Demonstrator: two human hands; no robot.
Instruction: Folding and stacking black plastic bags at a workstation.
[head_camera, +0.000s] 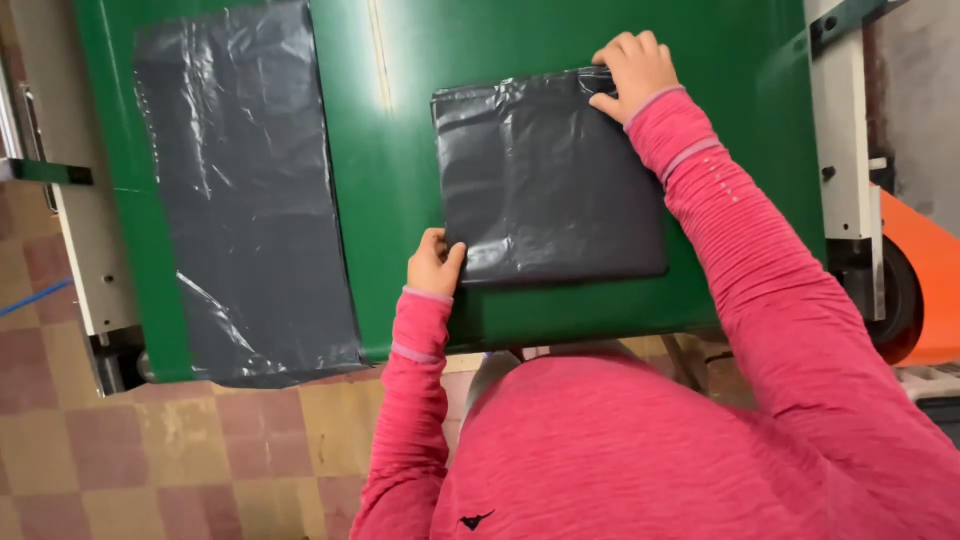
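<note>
Here the folded black plastic bag (550, 180) lies flat on the green table (400, 150), right of a long black plastic sheet (245, 190). To handle it well, both corners should be pinned evenly so the slick layers stay aligned. The left hand (435, 265) pinches the near left corner, elbow bent close. The right hand (633, 70) grips the far right corner, arm extended.
</note>
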